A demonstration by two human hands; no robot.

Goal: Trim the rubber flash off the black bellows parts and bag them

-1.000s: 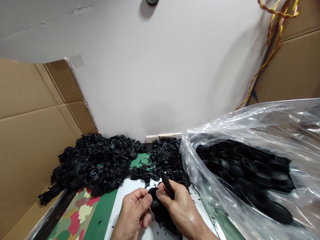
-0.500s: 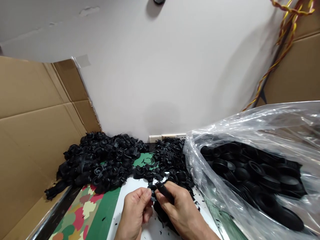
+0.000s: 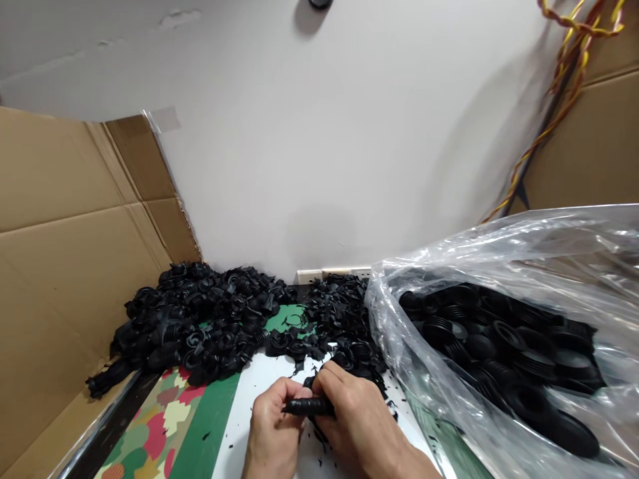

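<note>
Both my hands meet low in the middle, over a white sheet (image 3: 259,386). My left hand (image 3: 273,429) and my right hand (image 3: 357,419) are closed together on one small black ribbed rubber part (image 3: 307,406), which lies sideways between the fingertips. More black rubber pieces and small scraps lie under and just beyond my hands (image 3: 349,362). What the palms hold beneath is hidden.
A big heap of black ribbed rubber parts (image 3: 200,322) fills the back left against a cardboard wall (image 3: 64,266). At the right a clear plastic bag (image 3: 504,266) holds many larger black rubber parts (image 3: 499,346). A patterned green mat (image 3: 164,426) covers the table. Twisted wires (image 3: 554,100) hang at the right.
The rubber part has been turned from upright to lying sideways between my fingers. Both hands have closed in tighter on it and sunk slightly.
</note>
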